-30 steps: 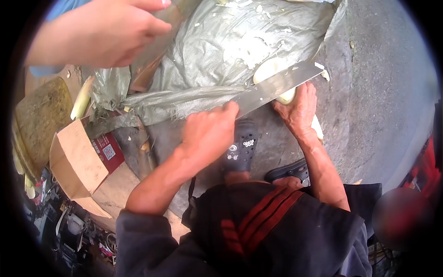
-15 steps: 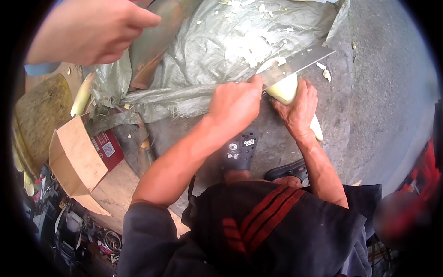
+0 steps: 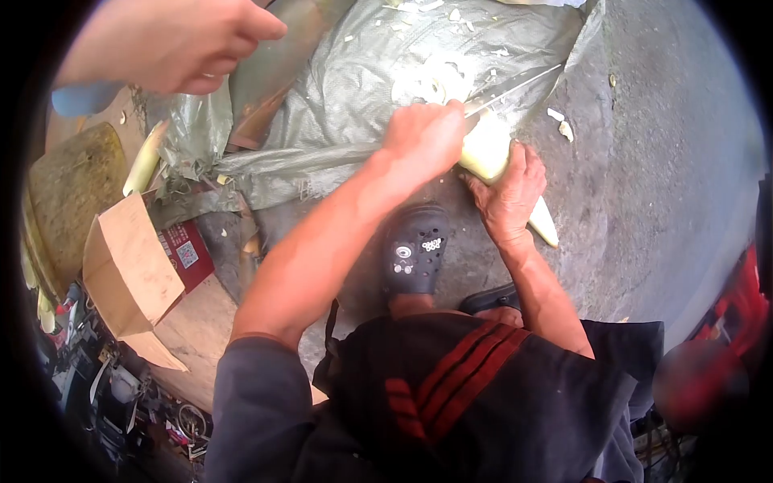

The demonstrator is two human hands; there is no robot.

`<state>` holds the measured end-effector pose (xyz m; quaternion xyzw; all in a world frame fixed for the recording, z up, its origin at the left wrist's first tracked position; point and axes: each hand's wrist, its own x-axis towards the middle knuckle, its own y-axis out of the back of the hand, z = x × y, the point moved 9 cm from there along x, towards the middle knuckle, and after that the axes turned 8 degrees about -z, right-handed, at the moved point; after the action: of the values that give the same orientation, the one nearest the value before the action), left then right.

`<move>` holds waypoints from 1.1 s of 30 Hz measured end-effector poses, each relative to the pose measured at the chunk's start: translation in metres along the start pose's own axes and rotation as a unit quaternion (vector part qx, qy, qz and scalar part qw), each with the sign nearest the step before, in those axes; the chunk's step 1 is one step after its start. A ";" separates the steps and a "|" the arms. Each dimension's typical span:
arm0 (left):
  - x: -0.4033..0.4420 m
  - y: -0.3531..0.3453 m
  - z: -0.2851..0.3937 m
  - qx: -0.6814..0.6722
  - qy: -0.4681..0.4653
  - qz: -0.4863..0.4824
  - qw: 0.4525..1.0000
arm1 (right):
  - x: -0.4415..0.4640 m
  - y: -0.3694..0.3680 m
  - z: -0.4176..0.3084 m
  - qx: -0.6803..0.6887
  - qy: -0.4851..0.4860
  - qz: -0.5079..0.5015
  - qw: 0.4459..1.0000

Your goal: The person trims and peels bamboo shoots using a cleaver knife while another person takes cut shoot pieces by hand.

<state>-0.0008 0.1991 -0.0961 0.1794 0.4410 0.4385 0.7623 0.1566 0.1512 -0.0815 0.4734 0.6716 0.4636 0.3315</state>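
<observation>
My left hand (image 3: pixel 427 137) is closed round the handle of a long knife. The thin blade (image 3: pixel 515 90) points up and right, seen nearly edge-on just above a pale, peeled vegetable (image 3: pixel 486 148). My right hand (image 3: pixel 514 191) presses against the vegetable's right side with bent fingers. Its narrow, pale tapered end (image 3: pixel 543 223) shows below that hand; my fingers hide the stretch between. Under the blade lies a grey-green woven sheet (image 3: pixel 346 88) with whitish shavings (image 3: pixel 435 80). At the top left is another person's hand (image 3: pixel 201 44), with a finger stretched out.
An open cardboard box (image 3: pixel 133 270) stands at the left, beside a dirty yellowish slab (image 3: pixel 76 177) and a pale stalk (image 3: pixel 146 159). Small scraps (image 3: pixel 565 130) lie on the grey ground (image 3: pixel 660 161). My feet in dark clogs (image 3: pixel 415 249) are below my hands.
My left hand has moved up and right with the knife, whose blade has turned nearly edge-on. My right hand has shifted slightly left with the vegetable. The other person's hand has moved slightly.
</observation>
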 end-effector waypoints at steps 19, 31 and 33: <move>-0.115 0.013 -0.034 -0.113 0.021 0.080 0.990 | 0.028 0.017 0.015 0.015 0.012 -0.061 0.998; -0.143 0.018 -0.031 0.038 -0.026 0.029 0.998 | 0.029 -0.006 0.015 0.157 -0.065 -0.233 0.958; -0.145 0.018 -0.028 0.050 -0.019 0.030 0.998 | 0.028 -0.007 0.014 0.170 -0.069 -0.224 0.957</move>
<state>-0.0662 0.0859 -0.0254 0.2390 0.4419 0.4350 0.7473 0.1580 0.1808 -0.0929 0.3912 0.8049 0.2221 0.3870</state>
